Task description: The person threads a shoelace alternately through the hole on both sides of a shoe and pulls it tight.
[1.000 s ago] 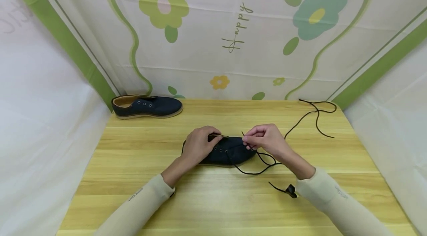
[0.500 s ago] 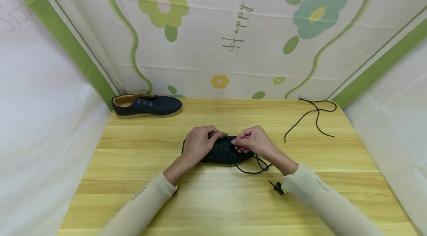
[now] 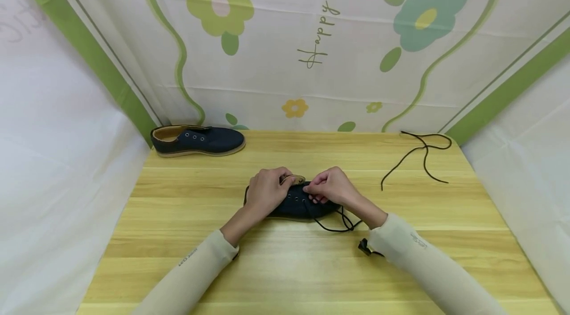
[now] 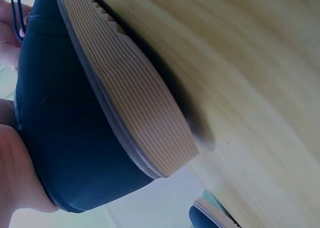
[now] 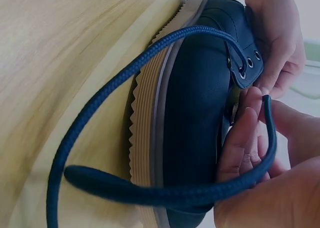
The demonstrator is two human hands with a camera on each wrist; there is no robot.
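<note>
So the right hand (image 3: 330,187) has its thumb and fingertips pinched together on a dark braided lace (image 5: 165,197), pretty close to the lace's tip. Left hand (image 3: 266,190) is clamped over the top of a navy shoe (image 3: 295,210), fingers at the opening and thumb right by the raised far flap (image 3: 299,179), with its tan underside showing. Both sets of fingertips are super close together there; whether they actually touch, I can't tell.

The shoe's sitting sole down around the middle of the wooden table (image 3: 285,270), toe aimed at the right edge. The near side has a row of three metal eyelets, and the lace runs through the one closest to the toe (image 5: 242,74). From there it loops onto the tabletop in front of the toe.

Further out, there's a small black thing (image 3: 364,247) by the cuff of the right sleeve (image 3: 427,260), too small to make out. Another navy shoe, the spare one (image 3: 218,141), is at the back left corner, toe also toward the right edge. A loose lace (image 3: 426,146) lies crossed over itself near the back right corner. Behind the back edge hangs a white flowery curtain (image 3: 267,70).
</note>
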